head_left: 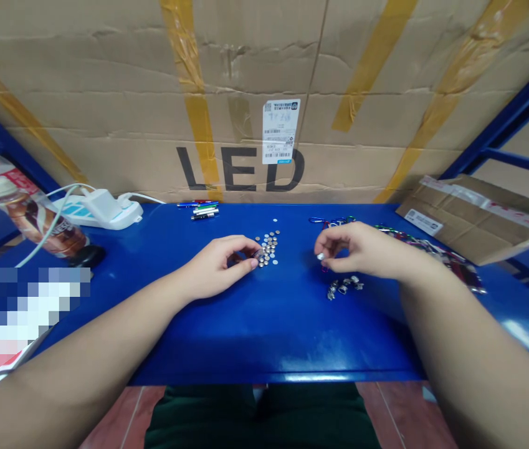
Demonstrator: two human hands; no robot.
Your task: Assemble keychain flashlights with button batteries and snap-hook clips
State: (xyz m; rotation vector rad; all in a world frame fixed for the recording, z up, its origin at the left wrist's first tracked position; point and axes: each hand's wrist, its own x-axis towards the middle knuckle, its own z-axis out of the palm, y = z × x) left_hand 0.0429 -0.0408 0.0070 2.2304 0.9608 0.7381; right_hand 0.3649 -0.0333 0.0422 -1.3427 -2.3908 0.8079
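My left hand is at the left edge of a loose group of small round button cells on the blue table. Its thumb and fingers close on a shiny button cell, partly hidden by the fingertips. To the right, my right hand pinches a small silvery-white piece between thumb and finger; its exact kind is too small to make out. Just below that hand lies a cluster of small silver metal parts. Coloured carabiners lie behind it.
Several pen-like tubes lie at the back. A power strip with cables and a drink bottle stand at left. On the right are a small carton and a row of packed metallic items. A large LED carton forms the back.
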